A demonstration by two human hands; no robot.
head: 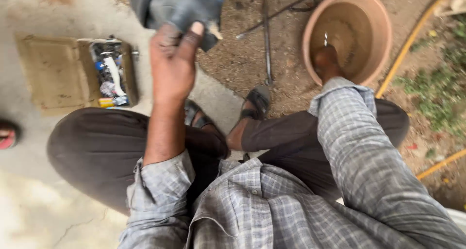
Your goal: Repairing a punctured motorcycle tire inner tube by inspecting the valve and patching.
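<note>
A toolbox [77, 71] lies left, a basin [347, 33] right — metal rods [267, 40] on the ground between.

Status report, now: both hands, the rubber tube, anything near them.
Left hand raised, gripping the dark rubber tube. Right hand down at the clay basin, what it holds unclear. Metal rods on dirt between; open toolbox lies left.
</note>
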